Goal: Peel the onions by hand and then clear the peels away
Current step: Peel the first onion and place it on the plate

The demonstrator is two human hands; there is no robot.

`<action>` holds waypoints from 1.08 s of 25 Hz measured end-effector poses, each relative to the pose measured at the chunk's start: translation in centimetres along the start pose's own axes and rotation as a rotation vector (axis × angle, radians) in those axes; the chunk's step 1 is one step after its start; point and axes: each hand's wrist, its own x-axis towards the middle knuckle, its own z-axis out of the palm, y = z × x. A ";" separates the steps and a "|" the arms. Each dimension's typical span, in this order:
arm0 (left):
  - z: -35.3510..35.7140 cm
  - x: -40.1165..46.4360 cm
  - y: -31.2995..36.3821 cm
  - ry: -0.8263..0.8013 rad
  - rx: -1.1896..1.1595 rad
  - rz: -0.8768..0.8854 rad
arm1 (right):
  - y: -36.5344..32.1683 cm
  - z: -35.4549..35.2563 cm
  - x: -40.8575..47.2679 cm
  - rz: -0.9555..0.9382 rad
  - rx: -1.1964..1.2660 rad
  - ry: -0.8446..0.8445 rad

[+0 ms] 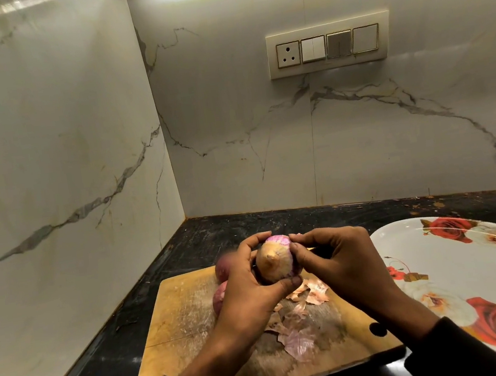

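Observation:
My left hand [247, 285] grips a partly peeled onion [276, 259] above the wooden cutting board [178, 317]; the onion shows purple flesh at its top and tan skin below. My right hand [338, 258] pinches the skin at the onion's upper right side. Two red onions with their skin on lie on the board behind my left hand, one [224, 268] farther back and one [220, 297] nearer. Loose papery peels [297, 336] are scattered over the middle of the board, under my hands.
A large oval white plate with red roses [460, 279] lies right of the board on the black countertop [112, 363]. Marble walls close the corner at left and behind. A switch panel [329, 46] is on the back wall.

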 end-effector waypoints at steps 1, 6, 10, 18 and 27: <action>0.0 0.0 0.0 -0.004 0.007 0.000 | 0.0 0.0 0.0 -0.005 -0.009 0.000; 0.1 -0.1 0.2 -0.011 0.021 -0.003 | 0.3 -0.1 0.1 -0.030 -0.049 0.020; 0.1 -0.2 0.2 -0.016 0.033 -0.010 | 0.3 0.0 0.0 -0.036 -0.068 0.028; 0.2 -0.2 0.1 -0.023 0.014 -0.010 | 0.6 0.3 -0.3 -0.058 -0.163 0.084; 0.0 0.0 -0.2 0.002 0.031 -0.018 | 1.0 0.3 0.2 0.190 0.122 -0.039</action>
